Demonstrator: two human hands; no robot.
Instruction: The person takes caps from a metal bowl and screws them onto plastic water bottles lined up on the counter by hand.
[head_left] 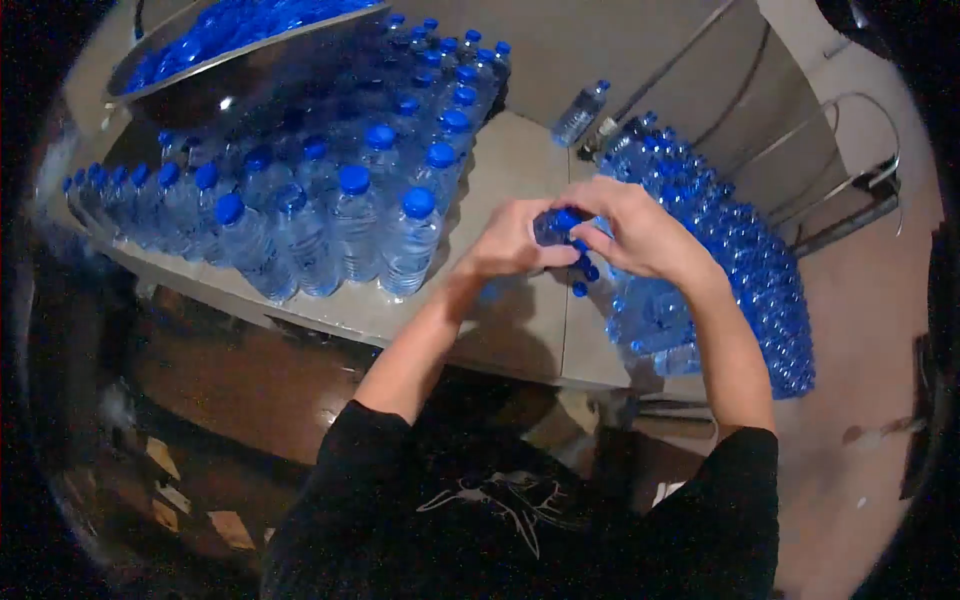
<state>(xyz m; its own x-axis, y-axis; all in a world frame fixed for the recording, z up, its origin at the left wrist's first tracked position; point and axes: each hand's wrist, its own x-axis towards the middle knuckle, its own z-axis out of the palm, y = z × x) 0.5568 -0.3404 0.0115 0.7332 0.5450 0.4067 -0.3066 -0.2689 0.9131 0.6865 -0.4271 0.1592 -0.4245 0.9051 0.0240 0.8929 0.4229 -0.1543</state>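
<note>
Over the table my left hand is wrapped round a clear plastic bottle, of which only the upper part shows. My right hand has its thumb and fingers closed round the blue cap at the bottle's top. Just below the hands lie a few loose blue caps. To the left stand rows of upright water bottles with blue caps. Close on the right is a large pack of bottles, tinted blue.
A metal bowl heaped with blue caps sits at the back left. One capped bottle stands apart near the wall. The grey table has a seam running front to back. Curved metal rods rise at the right.
</note>
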